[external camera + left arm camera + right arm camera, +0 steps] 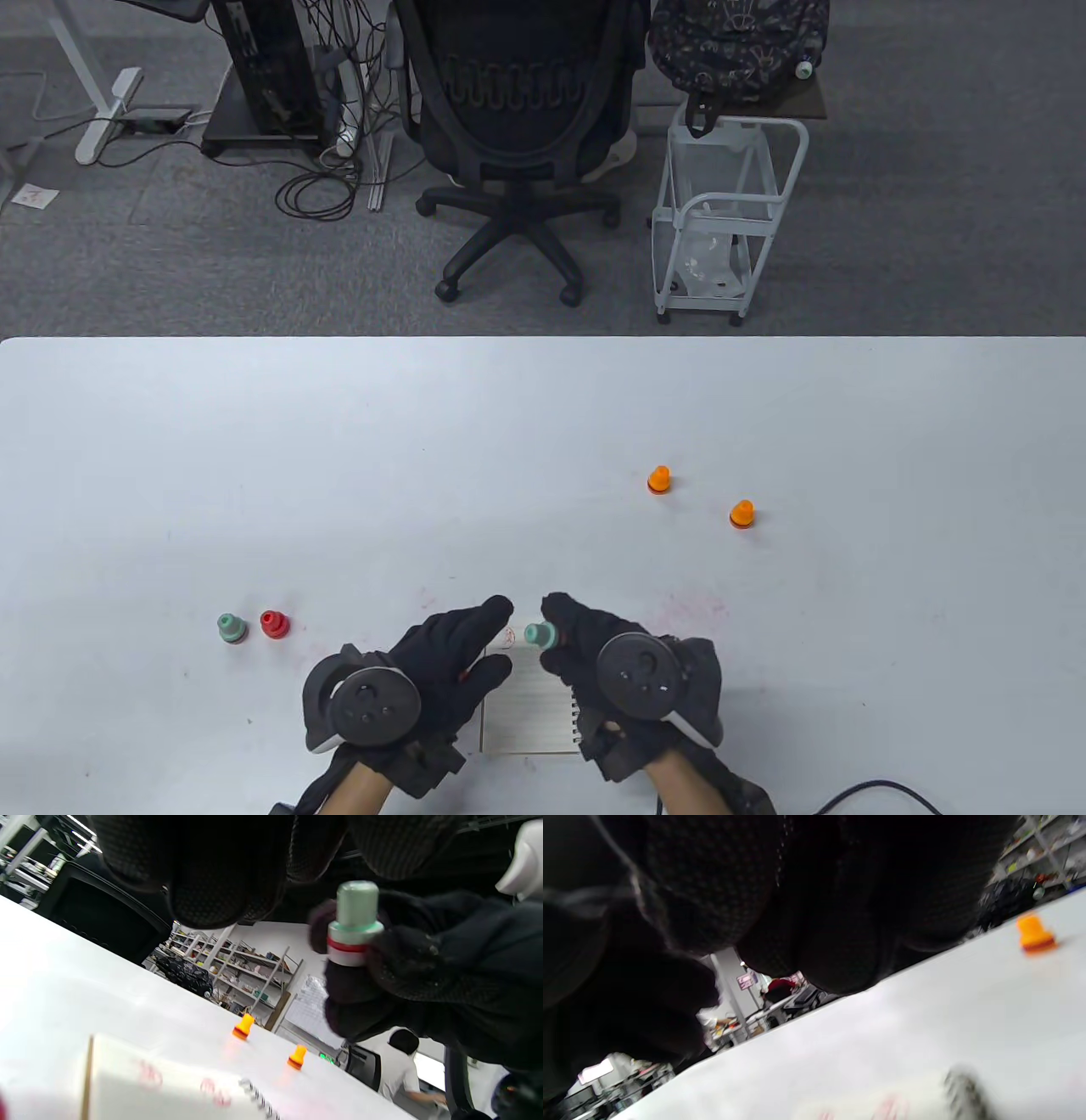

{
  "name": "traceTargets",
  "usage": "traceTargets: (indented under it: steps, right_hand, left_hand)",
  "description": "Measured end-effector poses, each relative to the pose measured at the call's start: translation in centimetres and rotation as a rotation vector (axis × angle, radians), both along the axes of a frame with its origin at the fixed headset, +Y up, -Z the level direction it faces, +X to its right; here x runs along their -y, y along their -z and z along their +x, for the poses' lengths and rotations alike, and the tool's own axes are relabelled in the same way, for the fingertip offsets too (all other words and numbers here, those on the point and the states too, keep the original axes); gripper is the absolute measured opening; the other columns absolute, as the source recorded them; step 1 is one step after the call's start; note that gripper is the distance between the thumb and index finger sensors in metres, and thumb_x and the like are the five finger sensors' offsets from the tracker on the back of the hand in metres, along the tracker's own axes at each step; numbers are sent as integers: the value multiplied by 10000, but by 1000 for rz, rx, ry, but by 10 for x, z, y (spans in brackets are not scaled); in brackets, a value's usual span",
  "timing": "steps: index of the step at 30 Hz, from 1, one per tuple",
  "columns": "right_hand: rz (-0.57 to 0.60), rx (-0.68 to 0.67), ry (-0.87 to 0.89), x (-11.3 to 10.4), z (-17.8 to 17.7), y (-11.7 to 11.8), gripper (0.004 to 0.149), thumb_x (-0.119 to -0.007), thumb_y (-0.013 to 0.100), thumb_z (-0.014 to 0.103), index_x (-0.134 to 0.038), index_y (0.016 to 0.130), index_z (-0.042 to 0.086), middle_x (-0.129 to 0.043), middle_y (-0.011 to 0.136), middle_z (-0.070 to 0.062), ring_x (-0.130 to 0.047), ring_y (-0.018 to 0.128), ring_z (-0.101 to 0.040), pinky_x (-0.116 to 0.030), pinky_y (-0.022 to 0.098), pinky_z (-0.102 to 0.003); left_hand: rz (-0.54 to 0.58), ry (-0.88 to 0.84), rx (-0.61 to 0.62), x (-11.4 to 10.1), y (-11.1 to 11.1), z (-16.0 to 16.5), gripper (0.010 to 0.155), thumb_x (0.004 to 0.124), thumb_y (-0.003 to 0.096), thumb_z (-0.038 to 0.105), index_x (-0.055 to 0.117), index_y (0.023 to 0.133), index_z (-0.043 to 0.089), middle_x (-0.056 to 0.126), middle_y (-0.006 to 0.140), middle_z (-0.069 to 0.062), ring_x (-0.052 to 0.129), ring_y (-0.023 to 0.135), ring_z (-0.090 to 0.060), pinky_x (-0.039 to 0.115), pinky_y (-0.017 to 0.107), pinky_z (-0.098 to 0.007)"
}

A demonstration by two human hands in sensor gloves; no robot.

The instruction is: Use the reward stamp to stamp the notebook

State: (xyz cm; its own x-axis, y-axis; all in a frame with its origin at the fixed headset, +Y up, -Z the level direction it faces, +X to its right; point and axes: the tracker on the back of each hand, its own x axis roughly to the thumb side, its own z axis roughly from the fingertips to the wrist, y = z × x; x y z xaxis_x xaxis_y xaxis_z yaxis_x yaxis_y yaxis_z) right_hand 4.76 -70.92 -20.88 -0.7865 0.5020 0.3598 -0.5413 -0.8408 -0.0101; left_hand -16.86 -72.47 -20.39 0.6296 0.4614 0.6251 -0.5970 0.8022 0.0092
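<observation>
A small spiral notebook lies at the table's front edge between my hands. It carries faint red stamp marks near its top, which also show in the left wrist view. My right hand grips a green-topped stamp over the notebook's top right corner. In the left wrist view the stamp has a white base with a red ring and is held clear above the page. My left hand is open and holds nothing, with its fingers lying over the notebook's left edge.
A green stamp and a red stamp stand left of my left hand. Two orange stamps stand further back on the right. One orange stamp shows in the right wrist view. Faint pink smudges mark the white table.
</observation>
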Motion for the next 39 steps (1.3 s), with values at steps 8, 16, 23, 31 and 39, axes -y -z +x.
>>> traceTargets:
  steps: [8,16,23,31,39]
  right_hand:
    - [-13,-16,-40,9,-19,-8,604,-929,256,330,-807,785,64,-998,588,-5,-1106,479,-210,-939,403,-405]
    - [-32,2,-65,12,-20,-5,611,-930,256,330,-795,803,94,-989,598,10,-1096,498,-210,-925,420,-409]
    - [-46,4,-58,13,-19,-3,615,-930,260,327,-786,810,93,-984,604,10,-1092,505,-213,-921,427,-412]
    - [-50,32,-223,25,-9,4,609,-929,271,319,-776,819,103,-973,616,11,-1078,525,-213,-907,446,-417]
    - [-223,171,-185,35,37,12,592,-903,330,292,-720,893,276,-784,860,-3,-825,809,-319,-703,619,-522]
  left_hand:
    - [92,55,2,0,-7,10,534,816,497,348,769,950,68,932,790,-94,977,558,-296,821,483,-480]
    - [148,87,-11,-1,-10,13,518,835,474,332,801,924,78,953,770,-95,993,537,-284,837,473,-471]
    - [153,84,-12,-1,-10,13,510,836,471,319,808,920,78,957,769,-103,996,536,-289,840,473,-475]
    - [169,17,-50,-7,-10,5,504,829,471,310,802,919,82,951,776,-102,996,542,-289,841,476,-475]
    - [137,110,-122,-11,-2,-27,504,833,489,327,805,929,84,945,782,-99,982,555,-303,821,484,-487]
